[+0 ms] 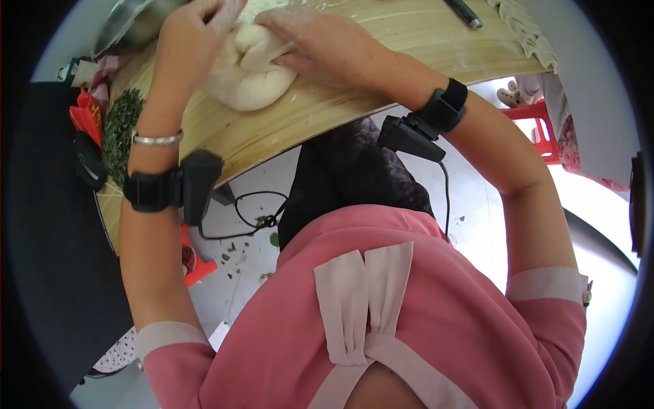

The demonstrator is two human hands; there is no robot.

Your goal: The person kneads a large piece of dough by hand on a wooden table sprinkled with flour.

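Note:
A ball of white dough (255, 88) lies on the wooden board at the top, with a folded flap on its upper side. My right hand (317, 44) comes in from the right and grips the flap between thumb and fingers. Against the dough's upper left side is my left hand (201, 31), its floury fingers curled together. Whatever those fingers pinch is hidden at the frame's top edge. Loose white flour (262, 7) lies just beyond the dough, between the two hands.
A metal bowl (129, 31) stands left of my left hand. Chopped green leaves (122, 129) lie at the board's left side by a red packet (86, 116). A dark-handled tool (465, 12) and dough strips (528, 34) are on the wooden board (409, 68). A red stool (541, 129) stands right.

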